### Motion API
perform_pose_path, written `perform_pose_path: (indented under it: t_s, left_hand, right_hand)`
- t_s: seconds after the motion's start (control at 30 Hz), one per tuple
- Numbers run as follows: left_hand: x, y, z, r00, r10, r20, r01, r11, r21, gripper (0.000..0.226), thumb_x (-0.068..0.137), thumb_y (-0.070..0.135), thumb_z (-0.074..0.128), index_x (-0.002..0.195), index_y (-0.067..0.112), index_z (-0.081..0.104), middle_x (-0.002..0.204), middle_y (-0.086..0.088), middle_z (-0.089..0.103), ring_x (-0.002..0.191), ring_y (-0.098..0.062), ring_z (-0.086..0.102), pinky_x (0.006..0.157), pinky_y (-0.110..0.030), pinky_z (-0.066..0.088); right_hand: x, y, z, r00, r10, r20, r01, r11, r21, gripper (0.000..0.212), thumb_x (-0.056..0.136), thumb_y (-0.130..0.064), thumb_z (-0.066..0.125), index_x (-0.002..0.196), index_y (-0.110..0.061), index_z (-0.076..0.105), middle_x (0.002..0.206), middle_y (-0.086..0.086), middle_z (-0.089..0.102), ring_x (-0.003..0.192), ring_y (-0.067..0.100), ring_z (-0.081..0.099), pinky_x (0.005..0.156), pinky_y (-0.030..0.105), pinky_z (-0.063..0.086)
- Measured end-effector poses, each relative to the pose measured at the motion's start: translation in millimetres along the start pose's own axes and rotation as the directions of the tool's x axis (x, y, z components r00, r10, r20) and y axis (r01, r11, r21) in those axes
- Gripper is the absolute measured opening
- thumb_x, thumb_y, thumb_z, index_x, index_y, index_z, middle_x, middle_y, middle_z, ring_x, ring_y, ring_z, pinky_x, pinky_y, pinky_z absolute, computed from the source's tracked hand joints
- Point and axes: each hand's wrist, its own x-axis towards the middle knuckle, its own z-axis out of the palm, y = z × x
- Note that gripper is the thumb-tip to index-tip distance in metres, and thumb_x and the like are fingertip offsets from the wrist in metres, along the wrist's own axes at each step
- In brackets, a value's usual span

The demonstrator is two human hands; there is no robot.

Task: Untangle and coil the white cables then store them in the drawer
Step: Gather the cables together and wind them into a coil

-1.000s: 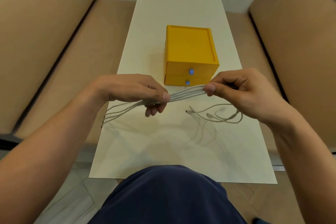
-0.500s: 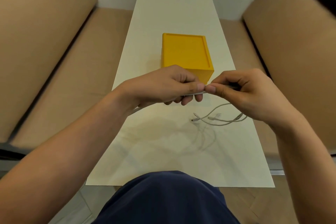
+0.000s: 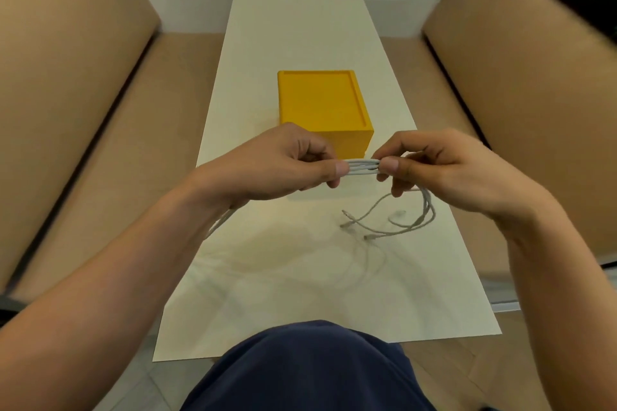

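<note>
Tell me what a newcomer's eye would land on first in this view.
The bright yellow drawer box stands out first, sitting in the middle of the long white table between two tan sofas. Just in front of it, the left hand and right hand pinch a short flat bundle of white cables stretched between them. The cables' loose ends dangle below the right hand, over the table.

We see soft, even indoor light, fairly bright. Faint smeared shadows of cables [image 3: 363, 167] spread on pale table [image 3: 300, 27] below grip, nearer us. Area around grip sharp. Sofa cushions [image 3: 66, 83] far left and right of grip look motion-blurred. We note wide-angle bending at edges; top right corner dark.
</note>
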Motion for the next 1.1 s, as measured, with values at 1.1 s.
perform_pose_path:
  t_s: [1.1]
  left_hand:
    - [4.2,-13.4,-9.8,0.996,-0.037,-0.076,0.041,0.998,0.056,0.024,0.096,0.034,0.071,0.075,0.022,0.075,0.054,0.011,0.048,0.053,-0.008,0.041,0.053,-0.027,0.031]
  right_hand:
    - [15.4,12.3,0.8,0.964,0.116,0.241,-0.144,0.984,0.102,0.022,0.102,-0.028,0.058,0.114,-0.013,0.068,0.092,0.006,0.079,0.067,0.017,0.053,0.068,0.029,0.047]
